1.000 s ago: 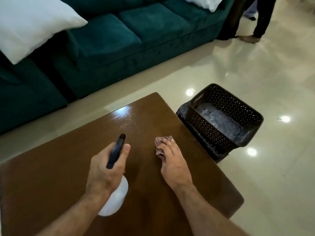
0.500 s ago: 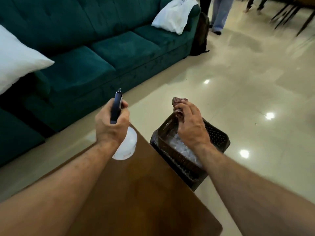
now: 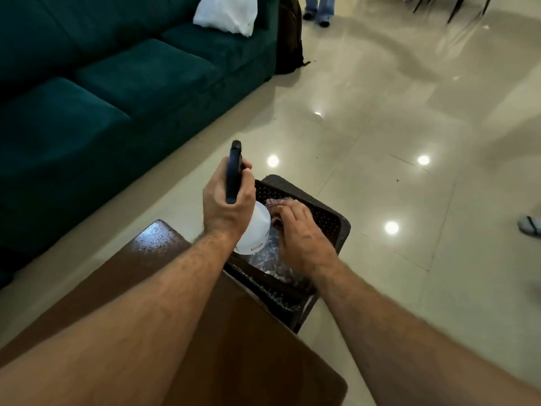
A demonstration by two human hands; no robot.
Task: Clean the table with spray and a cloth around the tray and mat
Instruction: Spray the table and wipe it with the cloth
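My left hand (image 3: pixel 227 205) grips the dark trigger head of a white spray bottle (image 3: pixel 254 234) and holds it over the near-left part of a dark perforated basket (image 3: pixel 328 216). My right hand (image 3: pixel 303 240) is down inside that basket, closed on a brownish cloth (image 3: pixel 275 204) that pokes out past my fingers. The brown wooden table (image 3: pixel 234 347) lies under my forearms, its far corner (image 3: pixel 159 234) wet and shiny. No tray or mat shows.
The basket stands on the glossy tiled floor (image 3: pixel 395 112) right against the table's right edge, with crumpled clear plastic inside. A teal sofa (image 3: pixel 102 83) with a white pillow (image 3: pixel 227 13) runs along the left. Someone's legs (image 3: pixel 319 8) stand far back; a foot (image 3: pixel 530 225) shows at right.
Both hands left the tabletop and moved to the basket. The cloth hand went from above the rim down into it, and the bottle followed over the basket. My view swung right.
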